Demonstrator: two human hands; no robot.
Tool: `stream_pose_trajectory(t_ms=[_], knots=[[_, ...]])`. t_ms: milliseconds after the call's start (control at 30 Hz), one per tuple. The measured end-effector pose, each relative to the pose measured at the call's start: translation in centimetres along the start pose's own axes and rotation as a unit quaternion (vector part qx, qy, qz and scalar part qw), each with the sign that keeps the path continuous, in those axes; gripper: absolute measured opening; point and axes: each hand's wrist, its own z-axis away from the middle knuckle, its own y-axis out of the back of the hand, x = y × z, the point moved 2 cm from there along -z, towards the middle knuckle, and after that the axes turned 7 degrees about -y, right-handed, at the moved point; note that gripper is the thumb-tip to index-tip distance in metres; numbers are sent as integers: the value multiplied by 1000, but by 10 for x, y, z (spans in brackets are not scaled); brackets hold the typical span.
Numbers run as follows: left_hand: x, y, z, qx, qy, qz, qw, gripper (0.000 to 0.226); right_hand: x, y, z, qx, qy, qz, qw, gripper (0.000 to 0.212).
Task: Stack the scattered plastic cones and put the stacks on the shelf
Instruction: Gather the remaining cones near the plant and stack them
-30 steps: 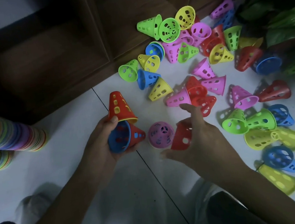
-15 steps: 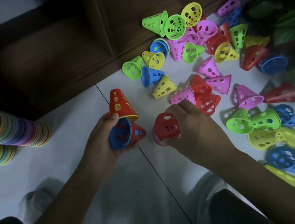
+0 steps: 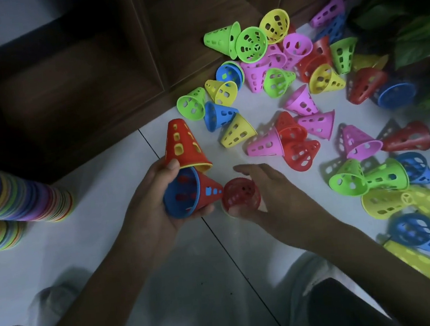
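The dark wooden shelf unit [image 3: 105, 76] stands against the white tiled floor [image 3: 99, 204], and I'll place everything from it. Out in front of its right-hand bays lies the big scatter of perforated plastic cones [image 3: 297, 93] in green, yellow, pink, blue and red, most tipped on their sides, a few already nested in pairs. Off the shelf's left end, a tall multicoloured stack of flat plastic discs [image 3: 15, 198] leans in from the edge of view.

Nearer me than the shelf, the left hand [image 3: 155, 219] has its grip curled round two small stacks: a red cone over a yellow one [image 3: 183, 146], point towards the shelf, and a blue cone nested inside a red one [image 3: 188, 196], lying sideways. Just right of that, the right hand [image 3: 274, 193] hovers with fingers spread and loose, the thumb touching the rim of a red cone seated over a pink one [image 3: 239, 193] standing on the floor.

This looks like the gathering stage, well short of shelving. The next move, I'd judge, calls for closing on that red pair, or reaching for another loose cone, and lining up the open mouths so they slide together without jamming.
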Motion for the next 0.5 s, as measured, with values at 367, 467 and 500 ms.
stream_pose_trajectory(t_ms=[367,467,500], knots=[[22,-60,5,-196,-121,-233,945,51,-31,73,16,5,1,-458,889,47],[24,-80,8,-234,-153,-307,910,51,-25,79,16,-11,-5,-472,882,47],[23,-85,9,-243,-156,-316,904,49,-22,80,17,-12,-7,-483,876,46]])
